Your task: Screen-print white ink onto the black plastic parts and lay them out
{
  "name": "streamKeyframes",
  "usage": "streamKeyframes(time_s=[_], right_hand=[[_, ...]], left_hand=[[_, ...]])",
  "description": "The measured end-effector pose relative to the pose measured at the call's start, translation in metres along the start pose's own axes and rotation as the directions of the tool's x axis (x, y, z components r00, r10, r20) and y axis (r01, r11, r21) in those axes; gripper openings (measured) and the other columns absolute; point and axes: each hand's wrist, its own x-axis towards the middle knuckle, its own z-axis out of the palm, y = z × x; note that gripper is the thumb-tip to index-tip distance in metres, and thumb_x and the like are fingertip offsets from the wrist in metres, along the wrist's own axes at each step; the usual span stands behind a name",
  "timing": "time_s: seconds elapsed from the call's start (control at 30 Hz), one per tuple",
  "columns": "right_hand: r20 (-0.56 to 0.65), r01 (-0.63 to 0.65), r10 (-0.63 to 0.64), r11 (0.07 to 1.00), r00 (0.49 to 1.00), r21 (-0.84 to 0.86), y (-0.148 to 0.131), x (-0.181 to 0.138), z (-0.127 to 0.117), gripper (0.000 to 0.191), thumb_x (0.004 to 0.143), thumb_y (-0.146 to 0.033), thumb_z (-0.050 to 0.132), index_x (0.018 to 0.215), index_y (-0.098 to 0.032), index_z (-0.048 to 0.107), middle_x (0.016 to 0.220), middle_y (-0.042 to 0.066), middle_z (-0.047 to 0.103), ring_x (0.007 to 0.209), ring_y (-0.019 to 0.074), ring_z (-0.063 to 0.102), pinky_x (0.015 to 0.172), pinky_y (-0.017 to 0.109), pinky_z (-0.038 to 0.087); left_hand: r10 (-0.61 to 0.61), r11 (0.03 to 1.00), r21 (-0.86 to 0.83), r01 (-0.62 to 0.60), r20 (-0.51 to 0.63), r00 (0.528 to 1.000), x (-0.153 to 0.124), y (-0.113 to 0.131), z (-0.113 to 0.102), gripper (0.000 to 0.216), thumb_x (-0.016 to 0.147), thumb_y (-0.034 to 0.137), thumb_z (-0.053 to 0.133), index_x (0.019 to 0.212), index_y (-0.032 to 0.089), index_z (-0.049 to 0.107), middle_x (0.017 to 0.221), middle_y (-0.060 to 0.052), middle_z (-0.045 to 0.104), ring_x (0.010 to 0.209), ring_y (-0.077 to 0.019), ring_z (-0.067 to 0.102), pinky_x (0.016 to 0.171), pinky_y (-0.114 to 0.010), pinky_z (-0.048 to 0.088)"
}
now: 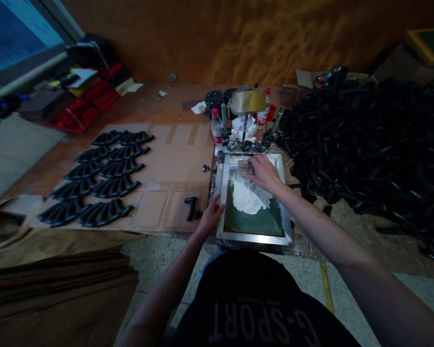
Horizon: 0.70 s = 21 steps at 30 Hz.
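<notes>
A silver-edged screen printing frame (pixel 288 212) lies on the table in front of me, its green mesh partly covered by a patch of white ink (pixel 249 196). My right hand (pixel 264 172) reaches over the far part of the mesh. Its fingers are closed on a flat, greyish scraper (pixel 243 168), just beyond the ink. At the frame's near left side, my left hand (pixel 213 214) grips the rim, fingers and thumb bent around the edge. Close to that hand, a single black curved handle (pixel 191 208) lies on the cardboard. What is under the screen is hidden.
Rows of black curved handles (pixel 110 185) are fanned out on the cardboard sheet (pixel 177 159) at left. A large heap of black handles (pixel 358 140) fills the right side. Behind the screen stand clamps, a plastic bottle (pixel 217 126) and a black tub (pixel 214 99).
</notes>
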Motion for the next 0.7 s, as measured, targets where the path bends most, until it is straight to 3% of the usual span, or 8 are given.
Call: streamKeyframes(time_s=[0.07, 0.13, 0.27, 0.33, 0.37, 0.43, 0.53, 0.7], right_hand=[[0.167, 0.026, -0.023, 0.999, 0.986, -0.017, -0.018, -0.002, 0.01, 0.027, 0.083, -0.029, 0.063, 0.107, -0.017, 0.063, 0.099, 0.01, 0.065, 0.093, 0.026, 0.057, 0.079, 0.035, 0.045], [0.248, 0.115, -0.106, 0.993, 0.963, -0.023, -0.024, -0.023, 0.017, 0.014, 0.085, -0.025, 0.057, 0.096, -0.018, 0.064, 0.09, 0.008, 0.065, 0.087, 0.0241, 0.056, 0.074, 0.032, 0.043], [0.284, 0.434, -0.437, 0.898, 0.853, 0.077, -0.019, -0.072, 0.011, 0.016, 0.082, -0.012, 0.052, 0.091, -0.018, 0.063, 0.091, 0.01, 0.065, 0.09, 0.0229, 0.054, 0.077, 0.031, 0.04], [0.307, 0.494, -0.516, 0.856, 0.8, 0.151, -0.015, -0.077, 0.003, 0.016, 0.078, -0.01, 0.053, 0.087, -0.019, 0.063, 0.087, 0.007, 0.064, 0.086, 0.0215, 0.054, 0.076, 0.03, 0.039], [0.309, 0.484, -0.515, 0.857, 0.8, 0.176, -0.015, -0.075, 0.0, 0.015, 0.078, -0.01, 0.053, 0.084, -0.02, 0.062, 0.084, 0.006, 0.064, 0.084, 0.0208, 0.054, 0.075, 0.03, 0.039], [0.27, 0.412, -0.449, 0.893, 0.852, 0.184, -0.017, -0.068, 0.001, 0.014, 0.079, -0.011, 0.053, 0.082, -0.021, 0.063, 0.08, 0.004, 0.064, 0.082, 0.0203, 0.054, 0.074, 0.03, 0.039], [0.15, 0.364, -0.386, 0.918, 0.91, 0.157, -0.021, -0.07, 0.014, 0.021, 0.08, -0.009, 0.051, 0.093, -0.018, 0.065, 0.091, 0.008, 0.067, 0.089, 0.0225, 0.055, 0.078, 0.032, 0.041], [0.12, 0.445, -0.475, 0.87, 0.872, 0.211, -0.017, -0.096, 0.026, 0.03, 0.078, -0.007, 0.054, 0.103, -0.016, 0.067, 0.098, 0.011, 0.069, 0.094, 0.0237, 0.058, 0.081, 0.034, 0.045]], left_hand=[[0.011, 1.0, -0.002, -0.011, 0.005, 1.0, 0.002, -0.003, 0.0, 0.061, 0.087, 0.043, 0.055, 0.144, 0.021, 0.047, 0.074, 0.0, 0.06, 0.066, -0.0142, 0.055, 0.06, -0.024, 0.04], [0.025, 1.0, -0.007, -0.025, 0.002, 1.0, 0.001, -0.004, -0.001, 0.06, 0.087, 0.044, 0.055, 0.142, 0.02, 0.048, 0.075, -0.001, 0.062, 0.069, -0.0156, 0.057, 0.061, -0.024, 0.042], [0.023, 1.0, -0.016, -0.023, -0.005, 1.0, 0.0, -0.008, 0.001, 0.06, 0.087, 0.045, 0.054, 0.141, 0.02, 0.049, 0.08, -0.003, 0.064, 0.071, -0.0166, 0.059, 0.063, -0.025, 0.043], [0.014, 1.0, -0.016, -0.014, -0.008, 1.0, 0.0, -0.009, 0.001, 0.059, 0.087, 0.045, 0.055, 0.14, 0.021, 0.05, 0.081, -0.003, 0.065, 0.071, -0.0166, 0.059, 0.063, -0.025, 0.043], [0.013, 1.0, -0.015, -0.013, -0.011, 1.0, 0.0, -0.009, 0.002, 0.058, 0.087, 0.045, 0.055, 0.14, 0.021, 0.05, 0.08, -0.003, 0.065, 0.071, -0.0166, 0.059, 0.063, -0.025, 0.043], [0.019, 1.0, -0.011, -0.019, -0.015, 1.0, 0.0, -0.007, 0.001, 0.057, 0.087, 0.045, 0.055, 0.139, 0.02, 0.051, 0.078, -0.002, 0.064, 0.07, -0.0163, 0.058, 0.063, -0.025, 0.042], [0.012, 1.0, -0.007, -0.013, -0.007, 1.0, -0.002, -0.003, 0.0, 0.059, 0.087, 0.046, 0.054, 0.139, 0.018, 0.051, 0.074, -0.001, 0.061, 0.068, -0.0156, 0.056, 0.061, -0.025, 0.04], [0.0, 1.0, 0.002, 0.0, 0.001, 1.0, -0.004, 0.003, -0.001, 0.06, 0.088, 0.047, 0.053, 0.14, 0.016, 0.05, 0.07, 0.0, 0.057, 0.064, -0.0138, 0.053, 0.057, -0.023, 0.038]])
